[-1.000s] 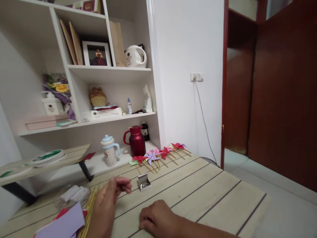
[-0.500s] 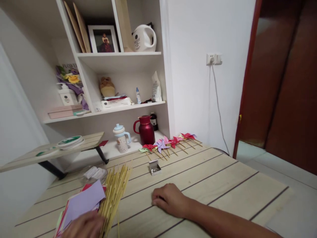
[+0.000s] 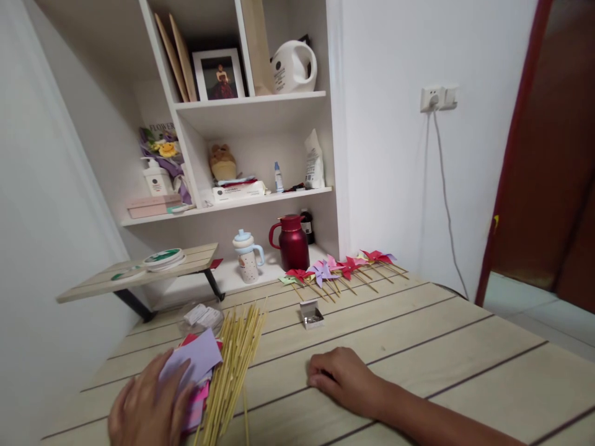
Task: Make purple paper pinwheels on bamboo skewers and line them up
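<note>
So far, working from the left, my left hand (image 3: 149, 402) lies flat on the stack of coloured paper (image 3: 198, 365) at the near left of the desk (image 3: 418, 334), fingers spread over the purple top sheet, pressing rather than pinching, so its grip is loose and nothing is lifted. Just beside the paper, touching its right edge, lies the bundle of thin sticks (image 3: 235, 365), fanned out and seemingly untouched. Further right a small open metal box (image 3: 312, 314) sits alone mid-desk. My right hand (image 3: 344, 378) rests palm down on the bare wood, curled, holding nothing. Beyond it, along the far edge, a row of finished pinwheels (image 3: 341, 269) lies in line. I judge several are made, with plenty of paper and sticks left for more.
</note>
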`<control>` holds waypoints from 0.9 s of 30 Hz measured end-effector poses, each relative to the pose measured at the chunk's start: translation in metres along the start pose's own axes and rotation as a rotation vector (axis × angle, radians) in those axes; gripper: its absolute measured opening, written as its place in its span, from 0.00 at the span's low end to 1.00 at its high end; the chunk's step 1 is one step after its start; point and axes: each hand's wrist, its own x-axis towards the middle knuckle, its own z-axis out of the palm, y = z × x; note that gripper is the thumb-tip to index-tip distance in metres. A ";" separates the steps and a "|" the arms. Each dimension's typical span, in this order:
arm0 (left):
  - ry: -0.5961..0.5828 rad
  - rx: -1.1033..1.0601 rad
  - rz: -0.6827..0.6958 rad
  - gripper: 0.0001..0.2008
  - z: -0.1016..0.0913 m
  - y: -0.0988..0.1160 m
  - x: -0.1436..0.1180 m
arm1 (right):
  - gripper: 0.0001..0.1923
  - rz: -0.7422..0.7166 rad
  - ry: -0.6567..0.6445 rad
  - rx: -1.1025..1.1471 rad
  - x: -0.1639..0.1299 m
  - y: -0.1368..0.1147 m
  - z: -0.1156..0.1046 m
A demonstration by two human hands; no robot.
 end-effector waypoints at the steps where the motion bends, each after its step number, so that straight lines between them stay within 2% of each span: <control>1: -0.005 0.002 0.002 0.22 0.002 0.004 0.006 | 0.11 0.000 -0.001 0.005 0.000 0.000 0.000; 5: -0.095 0.034 -0.073 0.27 0.005 0.023 0.028 | 0.11 -0.006 -0.005 0.026 0.000 0.001 0.000; 8: -0.251 0.071 -0.128 0.25 0.003 0.032 0.041 | 0.11 -0.007 -0.006 0.018 0.000 0.002 0.000; 11: -0.397 0.091 -0.123 0.23 0.002 0.034 0.050 | 0.11 -0.002 -0.006 0.015 0.000 0.003 0.001; 16: -0.599 -0.088 -0.213 0.28 0.010 0.032 0.052 | 0.11 -0.002 -0.005 0.028 0.000 0.005 0.002; 18: -0.619 -0.195 -0.249 0.30 0.016 0.029 0.050 | 0.11 -0.002 -0.006 0.029 0.000 0.005 0.002; 22: -0.582 -0.369 -0.271 0.31 0.023 0.019 0.047 | 0.12 0.000 -0.021 0.033 0.000 0.003 0.000; 24: -0.575 -0.417 -0.276 0.30 0.021 0.015 0.047 | 0.11 0.004 -0.029 0.035 0.000 0.002 -0.001; 27: -0.586 -0.559 -0.363 0.32 0.013 0.013 0.049 | 0.11 0.010 -0.031 0.042 0.000 0.001 -0.002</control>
